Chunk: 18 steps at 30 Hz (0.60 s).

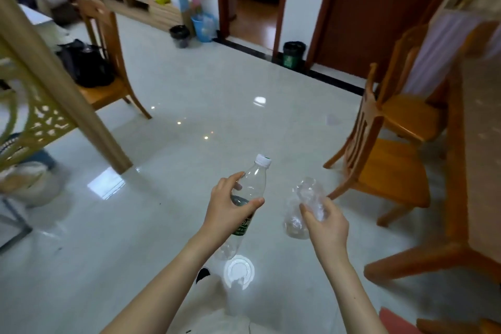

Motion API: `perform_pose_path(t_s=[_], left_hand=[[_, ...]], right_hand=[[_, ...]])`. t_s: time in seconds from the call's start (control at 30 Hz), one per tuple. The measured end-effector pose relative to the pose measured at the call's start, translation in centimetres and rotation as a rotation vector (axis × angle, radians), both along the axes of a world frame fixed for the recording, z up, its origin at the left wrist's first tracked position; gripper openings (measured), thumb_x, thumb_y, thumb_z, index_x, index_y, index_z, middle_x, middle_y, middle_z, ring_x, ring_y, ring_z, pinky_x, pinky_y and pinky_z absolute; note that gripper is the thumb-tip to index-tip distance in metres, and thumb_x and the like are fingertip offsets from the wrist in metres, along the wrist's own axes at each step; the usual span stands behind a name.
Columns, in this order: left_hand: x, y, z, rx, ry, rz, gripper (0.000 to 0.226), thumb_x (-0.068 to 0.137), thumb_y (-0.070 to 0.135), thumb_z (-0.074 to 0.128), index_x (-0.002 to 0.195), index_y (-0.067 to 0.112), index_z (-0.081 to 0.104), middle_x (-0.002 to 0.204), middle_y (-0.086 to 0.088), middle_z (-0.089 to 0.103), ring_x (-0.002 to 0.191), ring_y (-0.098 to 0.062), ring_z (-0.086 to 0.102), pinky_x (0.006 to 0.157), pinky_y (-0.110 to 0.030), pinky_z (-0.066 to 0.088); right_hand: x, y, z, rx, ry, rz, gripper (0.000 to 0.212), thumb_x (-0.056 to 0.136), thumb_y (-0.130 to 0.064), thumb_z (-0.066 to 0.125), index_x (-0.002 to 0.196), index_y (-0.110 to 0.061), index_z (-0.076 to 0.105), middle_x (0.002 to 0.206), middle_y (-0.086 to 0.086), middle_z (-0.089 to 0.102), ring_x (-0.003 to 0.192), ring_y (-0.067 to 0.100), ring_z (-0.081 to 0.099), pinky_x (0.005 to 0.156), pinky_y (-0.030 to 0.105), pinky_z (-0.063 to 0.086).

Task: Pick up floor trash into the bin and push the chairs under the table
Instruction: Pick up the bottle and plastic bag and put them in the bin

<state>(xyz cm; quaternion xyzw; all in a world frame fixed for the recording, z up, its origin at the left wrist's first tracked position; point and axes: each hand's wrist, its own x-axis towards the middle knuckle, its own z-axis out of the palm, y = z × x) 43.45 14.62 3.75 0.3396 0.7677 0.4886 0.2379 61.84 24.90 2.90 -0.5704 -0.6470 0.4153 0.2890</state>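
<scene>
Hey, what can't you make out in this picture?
Head view: green label on the capped bottle, largely covered by the left hand.
Head view: contents of the far dark bin, too small and blurred.
Head view: table, cut off by the right edge.

Open floor (217, 89) ahead; chairs (385, 171) crowd right, perhaps blocking table (482, 171).

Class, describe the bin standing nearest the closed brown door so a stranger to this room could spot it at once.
Find the open doorway across the room. On the floor just right of its frame, before the closed brown door, stands a small dark bin. Unlike the black bin and blue bin by the low cabinet, it stands alone with green on its front.
</scene>
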Motion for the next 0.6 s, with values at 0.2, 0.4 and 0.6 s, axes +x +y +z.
perform_pose_path(t_s=[0.2,0.4,0.6], left_hand=[[-6.6,-3.2,-1.1,-0.013,-0.05,0.203,0.053,0.053,0.058,0.073,0.098,0.044,0.048,0.103,0.013,0.054,0.096,-0.017,0.055,0.079,-0.029,0.047],[-16.0,-4.2,-2.5,-0.049,-0.08,0.299,0.061,0.054,0.058,0.073,0.106,0.035,0.051,0.105,0.011,0.056,0.096,-0.015,0.056,0.08,-0.03,0.049],[-26.6,-1.6,-2.9,-0.07,-0.11,0.237,0.049,0.061,0.05,0.078,0.1,0.042,0.049,0.105,0.011,0.055,0.098,-0.017,0.055,0.082,-0.032,0.049]], right_hand=[[-8.3,-0.4,1.3,-0.011,0.022,0.19,0.02,0.085,-0.022,0.067,0.069,-0.025,0.055,0.072,-0.004,0.059,0.068,0.01,0.055,0.057,0.016,0.038],[-18.7,0.1,0.6,-0.082,0.061,0.277,0.018,0.085,-0.021,0.068,0.071,-0.025,0.057,0.07,-0.008,0.058,0.061,-0.002,0.054,0.054,0.007,0.038],[-29.0,3.0,-0.5,-0.189,0.144,0.18,0.024,0.084,-0.017,0.071,0.066,-0.012,0.055,0.055,-0.012,0.052,0.055,0.007,0.047,0.048,0.012,0.035]])
